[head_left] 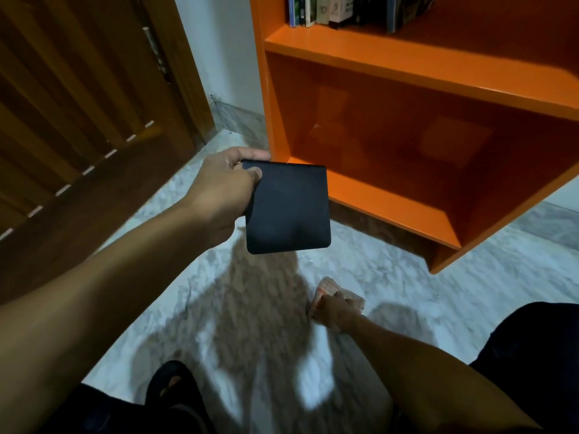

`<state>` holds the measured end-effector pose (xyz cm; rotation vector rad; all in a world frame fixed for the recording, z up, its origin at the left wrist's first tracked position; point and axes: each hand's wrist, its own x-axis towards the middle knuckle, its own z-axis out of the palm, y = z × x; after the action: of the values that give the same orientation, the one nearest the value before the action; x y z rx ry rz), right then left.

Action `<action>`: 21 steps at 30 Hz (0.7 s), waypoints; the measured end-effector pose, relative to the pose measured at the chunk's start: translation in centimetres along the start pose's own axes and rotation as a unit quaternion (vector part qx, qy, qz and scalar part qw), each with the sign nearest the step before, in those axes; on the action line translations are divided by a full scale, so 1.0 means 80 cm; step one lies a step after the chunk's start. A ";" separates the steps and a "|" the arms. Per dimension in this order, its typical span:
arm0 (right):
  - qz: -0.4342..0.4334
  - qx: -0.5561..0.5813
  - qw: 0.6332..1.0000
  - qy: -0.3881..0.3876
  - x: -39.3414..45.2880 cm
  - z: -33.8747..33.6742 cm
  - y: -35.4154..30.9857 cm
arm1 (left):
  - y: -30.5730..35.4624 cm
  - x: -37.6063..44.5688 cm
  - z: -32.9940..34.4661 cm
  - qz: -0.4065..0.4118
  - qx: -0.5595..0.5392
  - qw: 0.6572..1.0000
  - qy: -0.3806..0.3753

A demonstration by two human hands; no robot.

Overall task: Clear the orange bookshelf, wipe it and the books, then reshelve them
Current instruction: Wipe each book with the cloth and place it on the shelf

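The orange bookshelf (pixel 416 67) stands at the right; its lower compartment holds nothing. Several books (pixel 341 9) stand upright on the shelf above, at the top edge of the view. My left hand (pixel 225 189) grips a flat black book (pixel 288 208) by its upper left corner, holding it in the air just in front of the shelf's lower left corner. Down near the floor, my right hand (pixel 333 311) is closed on a crumpled pale cloth with orange marks (pixel 332 292).
A brown wooden door (pixel 78 104) fills the left side, with a white wall beside it. The floor (pixel 407 292) is pale marble with my shadow across it. My dark-clad knees and a black sandal (pixel 169 383) show at the bottom.
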<state>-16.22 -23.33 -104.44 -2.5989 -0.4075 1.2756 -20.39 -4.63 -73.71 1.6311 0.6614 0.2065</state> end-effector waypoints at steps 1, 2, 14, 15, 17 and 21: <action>0.003 0.012 1.000 -0.005 -0.011 -0.007 -0.002 | -0.002 0.002 0.000 0.005 0.000 1.000 -0.002; 0.004 0.030 0.999 0.012 -0.018 -0.012 -0.003 | -0.004 0.004 0.001 0.011 -0.001 1.000 -0.004; -0.113 0.229 0.939 0.230 -0.129 -0.175 -0.018 | 0.016 -0.003 -0.006 0.239 0.189 0.952 0.023; -0.137 0.242 0.927 0.253 -0.146 -0.199 -0.021 | 0.021 -0.010 -0.008 0.271 0.212 0.938 0.028; -0.170 0.273 0.900 0.295 -0.185 -0.242 -0.031 | 0.027 -0.025 -0.009 0.320 0.239 0.916 0.038; -0.265 0.300 0.863 0.307 -0.280 -0.299 -0.072 | 0.032 -0.056 -0.008 0.397 0.332 0.856 0.015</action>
<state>-11.11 -27.20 -71.79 -1.9859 -0.4577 0.2777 -23.63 -6.55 -70.07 2.5235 0.0103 0.6551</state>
